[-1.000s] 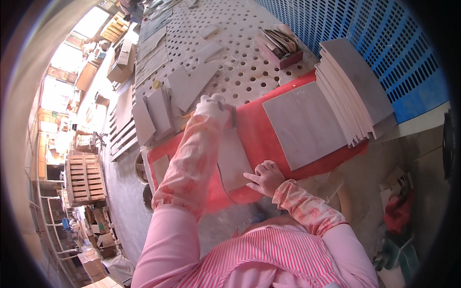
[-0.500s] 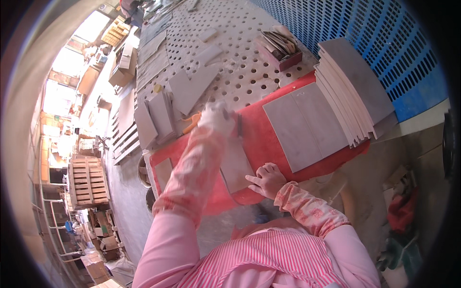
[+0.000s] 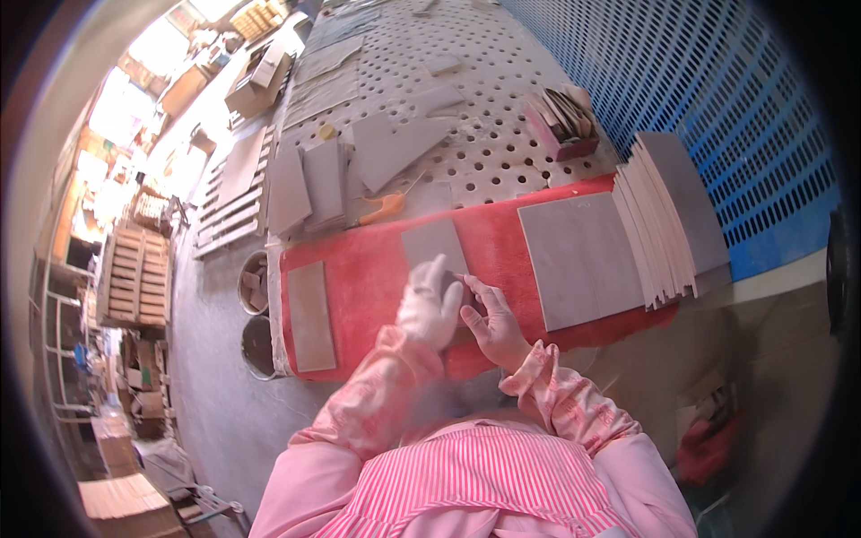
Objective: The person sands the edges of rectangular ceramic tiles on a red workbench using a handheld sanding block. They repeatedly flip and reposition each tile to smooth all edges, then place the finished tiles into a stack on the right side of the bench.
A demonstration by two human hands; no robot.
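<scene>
My left hand point(image 3: 429, 307), in a white glove, is over a narrow grey board point(image 3: 429, 237) lying on the red cloth. Between its thumb and fingers is a small dark grey block point(image 3: 456, 285), mostly hidden by the hands. My right hand point(image 3: 496, 325) is bare; its fingers are stretched and spread, their tips beside the block, and I cannot tell whether they press on it. Beyond the board lies an orange-handled tool point(image 3: 384, 209). To the left rests another narrow board point(image 3: 311, 316), and to the right a larger grey panel point(image 3: 583, 260).
A row of leaning panels point(image 3: 659, 224) stands at the right by a blue perforated crate wall point(image 3: 762, 152). A pink box of thin pieces point(image 3: 574, 151) sits on the hole-punched tabletop point(image 3: 493, 108). More grey boards point(image 3: 323, 184) are at the far left; buckets point(image 3: 258, 345) stand beside the table.
My left hand has come back toward me from the board's far end and now meets my right hand. My right hand has turned and lifted its fingers toward the dark block. The view has shifted.
</scene>
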